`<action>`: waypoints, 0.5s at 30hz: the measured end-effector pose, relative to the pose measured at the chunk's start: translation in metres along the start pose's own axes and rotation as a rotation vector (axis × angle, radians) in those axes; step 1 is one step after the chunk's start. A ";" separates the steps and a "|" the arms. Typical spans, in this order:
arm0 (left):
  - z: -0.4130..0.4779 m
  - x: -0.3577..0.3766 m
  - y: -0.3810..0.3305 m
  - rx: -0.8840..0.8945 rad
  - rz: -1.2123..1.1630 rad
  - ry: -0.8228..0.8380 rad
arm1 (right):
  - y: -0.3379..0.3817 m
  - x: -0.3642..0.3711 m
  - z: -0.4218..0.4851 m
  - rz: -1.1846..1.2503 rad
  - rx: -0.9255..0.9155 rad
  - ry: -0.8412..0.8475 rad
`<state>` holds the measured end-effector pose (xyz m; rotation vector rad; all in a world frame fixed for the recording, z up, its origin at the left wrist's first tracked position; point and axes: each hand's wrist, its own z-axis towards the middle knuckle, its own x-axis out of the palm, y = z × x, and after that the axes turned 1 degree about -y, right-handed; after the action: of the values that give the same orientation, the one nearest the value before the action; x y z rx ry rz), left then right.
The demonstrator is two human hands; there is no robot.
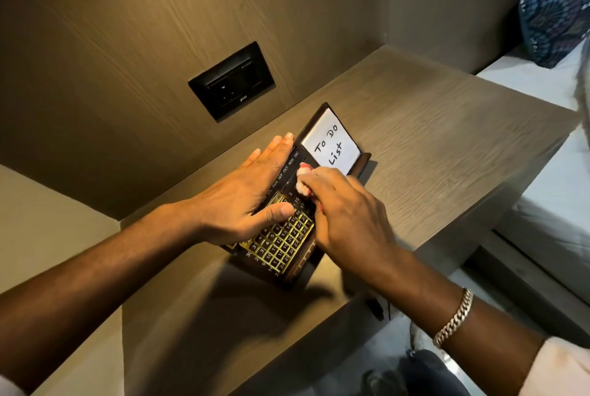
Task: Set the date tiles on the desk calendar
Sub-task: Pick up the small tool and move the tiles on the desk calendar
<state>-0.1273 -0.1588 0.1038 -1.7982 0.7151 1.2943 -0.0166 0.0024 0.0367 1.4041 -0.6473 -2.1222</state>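
Observation:
A dark wooden desk calendar [287, 245] lies on the wooden desk [431, 140]. It has a gold-framed grid of number tiles, a row of month names along its far edge and a white "To Do List" note pad [332, 143] at its far end. My left hand [242, 194] lies flat on the calendar's left side, fingers stretched over the month row, thumb on the grid. My right hand [348, 213] is closed on a small red and white cloth [303, 178] pressed on the calendar's upper middle. Part of the grid is hidden under both hands.
A black wall socket plate [231, 81] sits in the wood panel behind the desk. To the right is a bed with a white sheet [555, 185] and a blue patterned pillow [555, 12]. The desk's front edge drops off near my right forearm.

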 end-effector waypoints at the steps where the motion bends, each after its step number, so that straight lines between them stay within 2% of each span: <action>1: 0.000 0.000 0.000 -0.005 -0.001 0.000 | 0.002 0.001 0.000 -0.004 -0.011 0.011; 5: -0.001 0.000 0.001 0.013 0.018 0.003 | 0.007 0.001 -0.003 -0.051 -0.128 0.089; 9: -0.001 0.000 -0.001 0.000 0.020 0.007 | -0.005 -0.009 0.012 -0.085 -0.016 0.025; 13: -0.004 -0.001 -0.002 0.011 0.029 0.023 | 0.012 0.001 -0.005 -0.005 -0.106 0.078; 15: -0.005 0.000 -0.002 0.010 0.033 0.029 | 0.006 -0.003 -0.002 -0.006 -0.085 0.067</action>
<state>-0.1230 -0.1622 0.1052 -1.8078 0.7688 1.2864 -0.0131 -0.0006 0.0415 1.4259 -0.5218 -2.0723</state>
